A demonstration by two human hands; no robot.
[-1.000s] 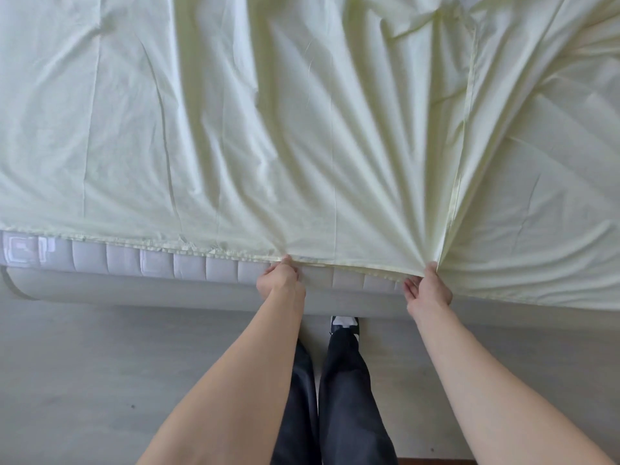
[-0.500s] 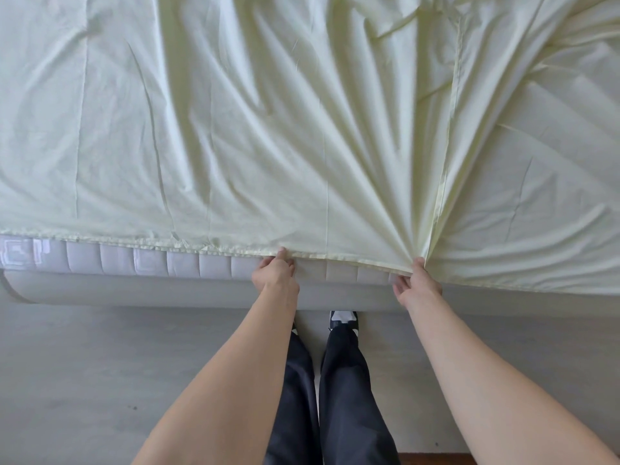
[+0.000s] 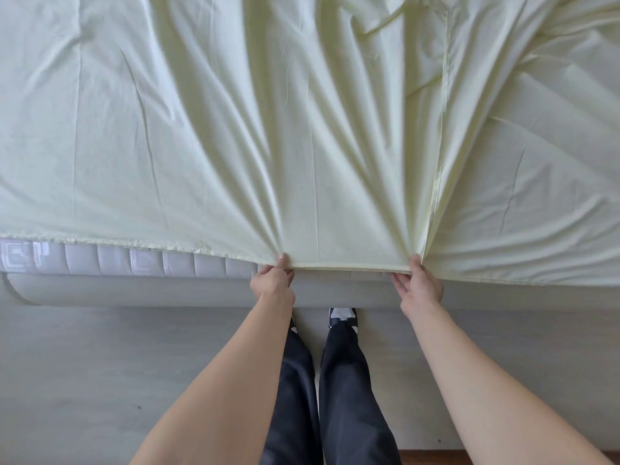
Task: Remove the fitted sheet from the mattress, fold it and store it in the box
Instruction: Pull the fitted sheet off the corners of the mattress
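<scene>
- Nearest us: dark trousers (image 3: 349,397) and a black-and-white shoe (image 3: 343,316) on a grey floor (image 3: 84,380), toes pointing at the bed.
- Both our bare forearms reach forward to the near edge of the bed.
- Our left hand (image 3: 272,280) pinches the hem of the fitted sheet (image 3: 201,146), thumb on top, fingers curled under the fabric.
- Our right hand (image 3: 419,286) grips the same hem further right, thumb up against the edge; its fingers (image 3: 401,286) lie fairly straight below, so we cannot tell how tightly they close.
- Between the two hands the hem runs taut and nearly level.
- Creases fan outward from each grip point across the pale yellow-green cloth.
- Left of our left hand, the sheet's gathered edge sits up on top, leaving the quilted white side of the mattress (image 3: 117,261) bare; a padded bed base (image 3: 134,290) lies beneath it.
- Right of our right hand, the sheet hangs over the mattress edge.
- Farther off, the sheet spreads loose and rumpled over the mattress top, with a seam (image 3: 444,95) running away from our right hand.
</scene>
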